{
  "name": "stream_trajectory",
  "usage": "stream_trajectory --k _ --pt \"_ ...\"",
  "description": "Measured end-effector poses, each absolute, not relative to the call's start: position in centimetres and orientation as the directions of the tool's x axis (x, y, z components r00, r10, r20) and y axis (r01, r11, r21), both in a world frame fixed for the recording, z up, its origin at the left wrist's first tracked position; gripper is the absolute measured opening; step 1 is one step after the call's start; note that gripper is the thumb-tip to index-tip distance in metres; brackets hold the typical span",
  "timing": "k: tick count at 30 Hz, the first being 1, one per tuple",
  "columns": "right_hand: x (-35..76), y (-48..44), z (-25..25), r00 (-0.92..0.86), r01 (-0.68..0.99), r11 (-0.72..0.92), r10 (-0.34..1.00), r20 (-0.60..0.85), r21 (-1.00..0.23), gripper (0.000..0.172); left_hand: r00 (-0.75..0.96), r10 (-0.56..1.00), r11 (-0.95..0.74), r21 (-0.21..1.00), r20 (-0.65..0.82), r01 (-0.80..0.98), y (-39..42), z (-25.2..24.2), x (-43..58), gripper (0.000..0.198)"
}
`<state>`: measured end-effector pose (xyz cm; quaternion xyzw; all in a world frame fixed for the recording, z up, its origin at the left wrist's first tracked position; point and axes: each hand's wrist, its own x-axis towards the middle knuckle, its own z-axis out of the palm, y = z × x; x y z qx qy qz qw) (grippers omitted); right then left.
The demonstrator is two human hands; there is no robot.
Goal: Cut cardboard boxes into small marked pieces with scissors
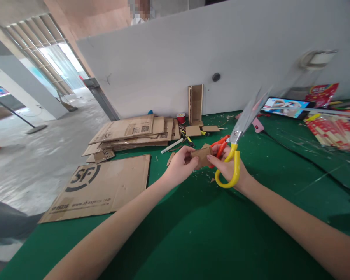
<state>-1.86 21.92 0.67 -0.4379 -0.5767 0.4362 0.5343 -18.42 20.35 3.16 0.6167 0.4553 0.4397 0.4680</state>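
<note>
A small brown cardboard piece (202, 157) is pinched between my two hands above the green table. My left hand (181, 165) grips its left end with the fingers curled under. At its right end, the thumb and fingers of my right hand (226, 165) close on it. Scissors (235, 136) with yellow handles rest against my right hand, blades pointing up and away to the right; how they are held is not clear. An orange-red handle (221, 146) shows beside the right fingers, its kind partly hidden.
Flattened cardboard (128, 130) is stacked at the back left, before a large cardboard sheet (102, 188). A cardboard channel (196, 105) stands against the grey panel (175, 66). Right lie a pink glue gun (258, 125) with black cord, a phone (288, 107) and packaged sticks (335, 132).
</note>
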Motion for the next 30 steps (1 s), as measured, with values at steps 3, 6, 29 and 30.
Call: stream_trajectory --k 3,6,29,30 --pt "-1.9 21.9 0.3 -0.046 0.104 0.283 0.959 0.28 -0.953 0.023 0.216 0.975 -0.071 0.992 0.047 0.101 20.0 3.5 -18.3 0.016" --pt "-2.1 21.5 0.8 -0.062 0.085 0.263 0.964 0.258 -0.961 0.023 0.201 0.978 -0.072 0.995 0.056 0.074 20.2 3.2 -18.3 0.016" --pt "5.0 24.3 3.1 -0.51 0.702 0.416 0.86 0.0 -0.579 0.041 -0.135 0.967 -0.253 0.875 0.216 -0.412 22.7 3.4 -20.2 0.029" --pt "4.7 24.1 3.3 -0.503 0.711 0.408 0.864 -0.009 -0.572 0.041 -0.137 0.967 -0.252 0.873 0.214 -0.417 22.7 3.4 -20.1 0.028"
